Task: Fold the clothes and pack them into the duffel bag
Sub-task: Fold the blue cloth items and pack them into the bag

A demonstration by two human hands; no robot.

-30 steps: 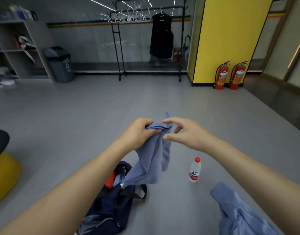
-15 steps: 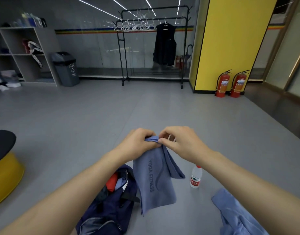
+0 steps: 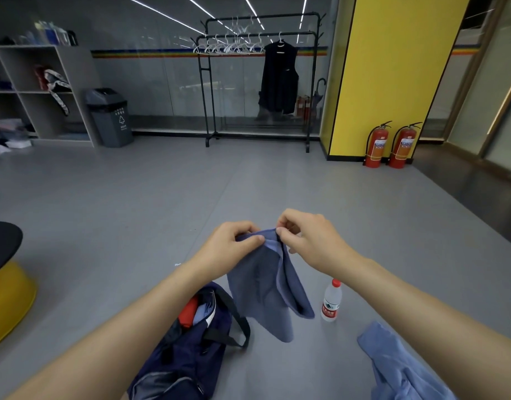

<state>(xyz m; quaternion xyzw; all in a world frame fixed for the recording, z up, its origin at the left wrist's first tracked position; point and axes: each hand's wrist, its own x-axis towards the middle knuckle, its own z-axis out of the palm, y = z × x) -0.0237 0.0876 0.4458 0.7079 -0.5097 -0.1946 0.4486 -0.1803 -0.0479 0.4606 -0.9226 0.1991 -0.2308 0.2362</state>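
Both hands, left (image 3: 230, 246) and right (image 3: 309, 237), pinch the blue cloth (image 3: 263, 287) above the duffel bag (image 3: 185, 350) (open); align edges squarely before folding.

No words are clear enough to read. The gray bin (image 3: 111, 119) has a white triangle sign made of arrows, with tiny writing under it. The labels on the water bottle (image 3: 331, 301) and the fire extinguishers (image 3: 375, 145) are too blurry.

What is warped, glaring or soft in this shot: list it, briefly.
Head view: wide-angle lens tilts the yellow pillar and shelf near the edges; bright light strips streak the top; the left hand, right hand and blue cloth are sharp; floor shadows are faint.
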